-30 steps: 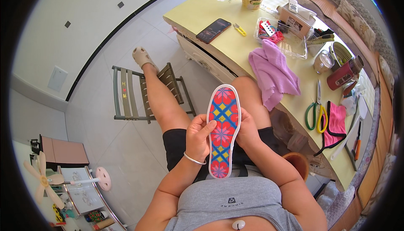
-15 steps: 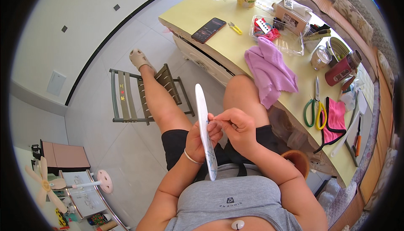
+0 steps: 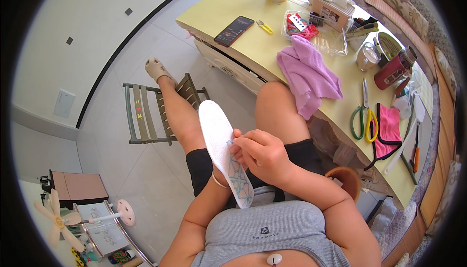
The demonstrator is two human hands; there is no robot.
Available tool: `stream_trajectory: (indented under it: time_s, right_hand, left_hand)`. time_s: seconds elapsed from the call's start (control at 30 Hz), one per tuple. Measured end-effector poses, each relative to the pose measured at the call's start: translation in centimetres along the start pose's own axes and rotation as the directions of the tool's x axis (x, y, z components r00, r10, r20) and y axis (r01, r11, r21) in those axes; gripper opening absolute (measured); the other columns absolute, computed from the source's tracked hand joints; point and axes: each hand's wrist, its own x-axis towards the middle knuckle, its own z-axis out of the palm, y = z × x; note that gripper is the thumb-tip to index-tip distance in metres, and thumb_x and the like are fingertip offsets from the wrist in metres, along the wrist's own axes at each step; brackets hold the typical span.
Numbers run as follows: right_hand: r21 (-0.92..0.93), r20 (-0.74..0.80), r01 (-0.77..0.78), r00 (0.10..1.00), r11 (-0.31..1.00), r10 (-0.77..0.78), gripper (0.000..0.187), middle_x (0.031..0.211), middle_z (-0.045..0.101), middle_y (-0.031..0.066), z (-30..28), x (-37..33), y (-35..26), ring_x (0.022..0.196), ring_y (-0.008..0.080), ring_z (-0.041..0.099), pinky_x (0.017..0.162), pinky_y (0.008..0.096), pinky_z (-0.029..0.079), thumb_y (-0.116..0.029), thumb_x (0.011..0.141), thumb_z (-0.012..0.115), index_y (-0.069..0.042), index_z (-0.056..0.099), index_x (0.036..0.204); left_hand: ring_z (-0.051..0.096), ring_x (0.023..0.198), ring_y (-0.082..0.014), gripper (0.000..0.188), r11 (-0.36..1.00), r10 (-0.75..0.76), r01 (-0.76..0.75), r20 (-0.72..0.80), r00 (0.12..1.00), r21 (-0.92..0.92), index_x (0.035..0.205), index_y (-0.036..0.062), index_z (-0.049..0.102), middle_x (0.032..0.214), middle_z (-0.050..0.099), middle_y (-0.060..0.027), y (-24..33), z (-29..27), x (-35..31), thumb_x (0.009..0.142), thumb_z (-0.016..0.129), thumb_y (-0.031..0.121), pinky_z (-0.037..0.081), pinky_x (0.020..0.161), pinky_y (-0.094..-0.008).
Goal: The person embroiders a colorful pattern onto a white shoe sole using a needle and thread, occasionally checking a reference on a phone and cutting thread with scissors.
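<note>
I hold a shoe insole over my lap, its white underside facing up with blue stitch lines near the lower end. My right hand pinches its right edge near the middle, fingers closed on it. My left hand is mostly hidden beneath the insole; only the wrist with a thin bracelet shows, supporting it from below. My legs stretch out under it, one foot in a beige sandal resting on a small wooden stool.
A yellow table to the right carries a purple cloth, a phone, small yellow snips, a clear tray of sewing bits, green and yellow scissors, a pink cloth and a red flask. A fan stands lower left.
The insole has been turned over: its colourful embroidered side faced up, then it stood edge-on, and now the white underside faces up. Both hands stayed on it.
</note>
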Motion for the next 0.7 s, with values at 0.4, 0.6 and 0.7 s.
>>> stream_trajectory:
  time_s: [0.4, 0.6, 0.7]
  right_hand:
    - [0.003, -0.003, 0.007, 1.000, 1.000, -0.007, 0.020, 0.078, 0.060, 0.0054, -0.01, 0.04, -0.12, 0.067, 0.0197, 0.063, 0.059, 0.0290, 0.054, 0.006, 0.075, 0.064, -0.001, 0.063, 0.093]
    - [0.007, 0.026, 0.007, 1.000, 1.000, -0.007, 0.028, 0.080, 0.060, 0.0059, -0.12, -0.12, -0.09, 0.070, 0.0217, 0.063, 0.061, 0.0306, 0.054, 0.006, 0.068, 0.067, -0.001, 0.063, 0.095]
    - [0.010, 0.027, 0.009, 1.000, 1.000, -0.009, 0.029, 0.081, 0.060, 0.0057, -0.17, -0.12, -0.11, 0.071, 0.0221, 0.063, 0.061, 0.0310, 0.054, 0.006, 0.067, 0.067, -0.001, 0.062, 0.095]
  left_hand:
    - [0.045, 0.060, -0.0129, 0.033, 0.999, 0.011, -0.010, -0.018, 1.000, 0.038, 0.111, 0.0044, 0.060, 0.069, 0.049, 0.0003, -0.05, 0.34, -0.01, 0.103, 0.041, 0.030, 0.043, 0.053, -0.0239]
    - [0.045, 0.060, -0.0114, 0.033, 1.000, -0.010, 0.009, 0.033, 0.999, 0.029, 0.110, 0.0038, 0.063, 0.068, 0.049, 0.0005, -0.08, 0.45, 0.31, 0.104, 0.040, 0.027, 0.043, 0.054, -0.0226]
    - [0.045, 0.060, -0.0114, 0.033, 1.000, -0.020, 0.020, 0.066, 0.998, 0.015, 0.111, 0.0038, 0.062, 0.068, 0.050, 0.0004, -0.15, 0.47, 0.37, 0.104, 0.039, 0.026, 0.043, 0.055, -0.0225]
